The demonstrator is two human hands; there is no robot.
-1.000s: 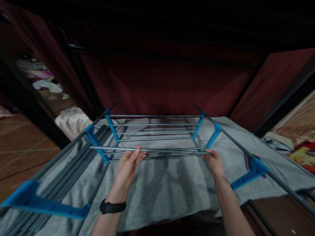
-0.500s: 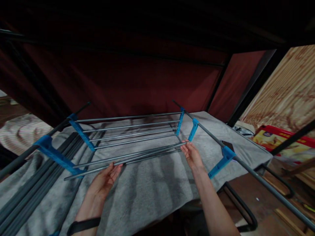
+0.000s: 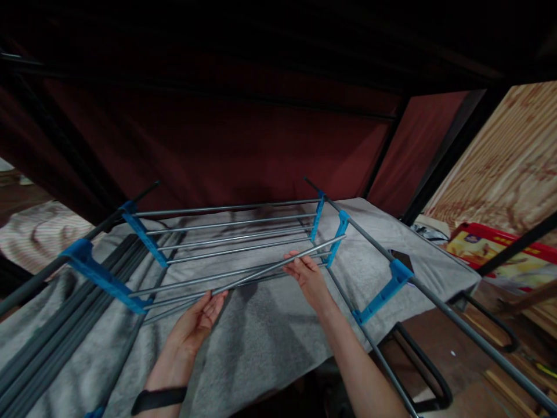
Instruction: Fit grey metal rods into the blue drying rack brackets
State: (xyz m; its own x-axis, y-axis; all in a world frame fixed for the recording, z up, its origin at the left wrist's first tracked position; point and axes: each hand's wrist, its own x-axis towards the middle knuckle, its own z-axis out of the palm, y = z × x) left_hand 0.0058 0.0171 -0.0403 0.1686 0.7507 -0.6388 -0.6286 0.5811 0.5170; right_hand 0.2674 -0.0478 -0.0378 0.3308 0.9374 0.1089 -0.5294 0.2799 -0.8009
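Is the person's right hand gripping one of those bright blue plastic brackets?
No: the right hand has its fingers on a slim grey metal rod, with a gap between the hand and the nearest blue plastic bracket.

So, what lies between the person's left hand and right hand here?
In the head view, a slanting grey rod spans the gap from the left hand to the right hand; below it shows the grey cloth.

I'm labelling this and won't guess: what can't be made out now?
Head view:
Held rod: partly hidden by left hand.
Rod bundle: near ends cut off by frame edge.
Red box: right end cut off by right edge.
Dark flat object: partly behind blue bracket.
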